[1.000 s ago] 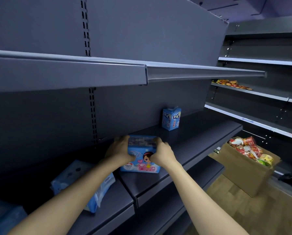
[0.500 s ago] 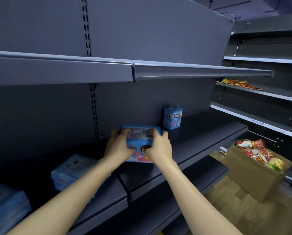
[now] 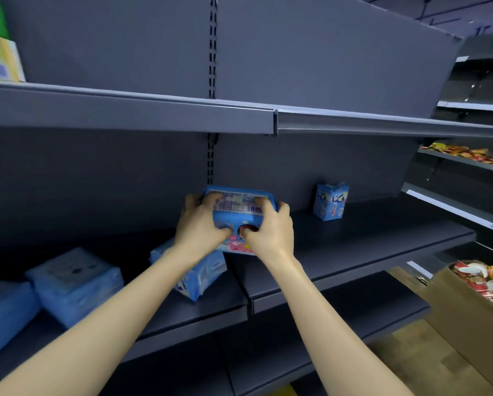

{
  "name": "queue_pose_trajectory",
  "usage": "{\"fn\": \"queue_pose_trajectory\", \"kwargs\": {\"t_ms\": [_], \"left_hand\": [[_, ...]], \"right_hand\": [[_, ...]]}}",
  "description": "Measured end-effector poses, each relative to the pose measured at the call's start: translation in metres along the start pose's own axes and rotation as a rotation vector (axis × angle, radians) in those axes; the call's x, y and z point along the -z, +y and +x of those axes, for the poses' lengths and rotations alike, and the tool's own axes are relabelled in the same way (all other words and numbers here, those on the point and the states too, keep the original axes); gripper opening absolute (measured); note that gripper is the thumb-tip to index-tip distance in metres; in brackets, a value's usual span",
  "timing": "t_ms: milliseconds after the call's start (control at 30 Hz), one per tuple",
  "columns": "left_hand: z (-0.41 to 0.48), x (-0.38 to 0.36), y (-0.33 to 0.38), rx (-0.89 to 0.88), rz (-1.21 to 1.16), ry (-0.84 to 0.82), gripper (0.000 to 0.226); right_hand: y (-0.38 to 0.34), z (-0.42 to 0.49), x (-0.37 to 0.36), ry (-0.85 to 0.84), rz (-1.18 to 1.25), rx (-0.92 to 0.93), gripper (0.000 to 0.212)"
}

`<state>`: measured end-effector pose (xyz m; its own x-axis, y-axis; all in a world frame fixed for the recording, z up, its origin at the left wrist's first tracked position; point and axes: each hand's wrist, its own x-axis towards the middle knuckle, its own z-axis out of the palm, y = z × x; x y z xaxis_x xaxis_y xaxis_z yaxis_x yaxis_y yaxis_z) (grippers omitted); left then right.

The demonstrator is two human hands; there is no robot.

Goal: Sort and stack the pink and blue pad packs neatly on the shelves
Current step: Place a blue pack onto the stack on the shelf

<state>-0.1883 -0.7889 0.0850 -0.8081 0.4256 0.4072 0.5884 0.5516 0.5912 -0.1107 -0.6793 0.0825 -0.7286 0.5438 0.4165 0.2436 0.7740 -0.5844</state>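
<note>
My left hand (image 3: 202, 225) and right hand (image 3: 268, 234) both grip one blue-pink pack (image 3: 236, 208) by its sides, low over the shelf (image 3: 368, 244); I cannot tell if it touches. Blue packs (image 3: 76, 278) lie to the left.

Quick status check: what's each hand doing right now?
Left hand: fingers curled round the left end of the pink and blue pad pack.
Right hand: fingers curled round the right end of the same pack.
</note>
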Motion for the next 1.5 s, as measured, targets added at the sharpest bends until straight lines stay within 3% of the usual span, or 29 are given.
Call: {"fn": "queue_pose_trajectory", "kwargs": {"t_ms": [333, 833, 1500], "left_hand": [[-0.053, 0.083, -0.045, 0.058, 0.004, 0.131, 0.07], [-0.204, 0.25, -0.156, 0.279, 0.096, 0.39, 0.068], [-0.37, 0.403, -0.277, 0.871, 0.369, 0.562, 0.069]], "right_hand": [[-0.075, -0.045, -0.028, -0.043, 0.1, 0.131, 0.06], [-0.252, -0.173, -0.098, -0.27, 0.251, 0.397, 0.061], [-0.448, -0.309, -0.22, -0.87, 0.332, 0.749, 0.061]]}}
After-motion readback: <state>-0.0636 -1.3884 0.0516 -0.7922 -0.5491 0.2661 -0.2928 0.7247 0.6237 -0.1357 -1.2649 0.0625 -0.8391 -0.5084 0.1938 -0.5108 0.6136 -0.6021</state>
